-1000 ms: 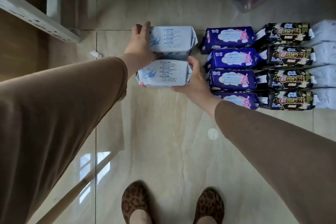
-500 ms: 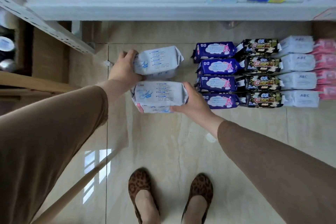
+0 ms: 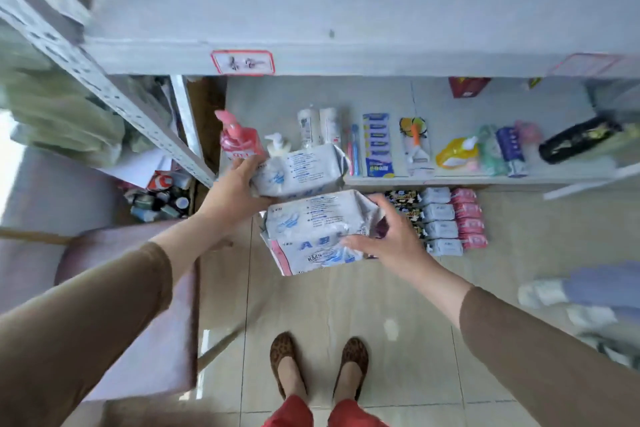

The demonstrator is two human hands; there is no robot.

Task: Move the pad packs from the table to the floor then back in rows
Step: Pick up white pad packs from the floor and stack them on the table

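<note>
The tiled floor (image 3: 311, 315) lies below a low shelf (image 3: 467, 180) that carries bottles and toothbrushes; a wide grey desk (image 3: 311, 10) edge stands above it. On the floor the pad packs (image 3: 446, 218) lie in neat rows, close under the shelf edge. The left hand (image 3: 235, 191) holds one white pack (image 3: 304, 170) in the air, in front of the shelf, its grip curled round the pack's end. The right hand (image 3: 388, 239) holds a second white pack (image 3: 311, 229) just below it, fingers wrapped round its side. I judge this is the return step, floor to desk. The next move needs a lift past the shelf lip and the pump bottles (image 3: 242, 142), which are near the left hand. The desk top has open room.
</note>
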